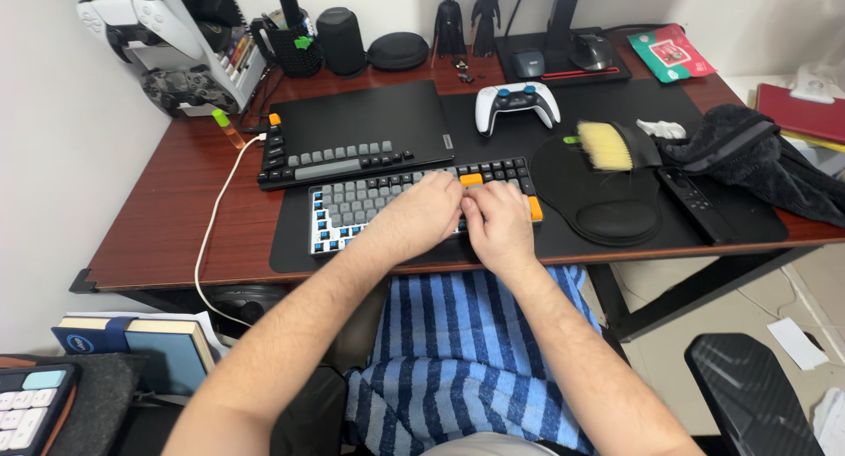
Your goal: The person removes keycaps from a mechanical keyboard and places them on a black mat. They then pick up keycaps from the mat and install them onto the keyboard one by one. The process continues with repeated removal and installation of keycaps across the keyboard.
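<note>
A: Resting side by side, the person's left hand [429, 211] and right hand [499, 220] both lie on the mechanical keyboard [421, 202], over its right half.

B: Where does that keyboard sit?

A: On the black desk mat [290, 245], at the front edge of the reddish wooden desk [167, 227]. Its left end shows bare blue switches where keycaps are missing; grey caps and an orange one show beyond the knuckles.

B: How do the hands stand?

A: Both are palm down with fingers curled onto the keys, the two hands nearly touching each other. Whether any fingers pinch a keycap cannot be told, since the fingertips are hidden under the hands.

B: What lies around them?

A: Just behind the keyboard is a second, darker keyboard [334, 157] leaning against a closed black laptop [361, 113], with a white cable [216, 218] running off the desk's left side. To the right of the hands lies a black mouse pad with wrist rest [607, 205], and on its far edge a brush with yellow bristles [607, 145]. A white game controller [517, 104] sits behind, a dark remote [695, 201] and a dark towel [757, 157] farther right. A blue striped cloth [466, 350] covers the person's lap below the desk.
</note>
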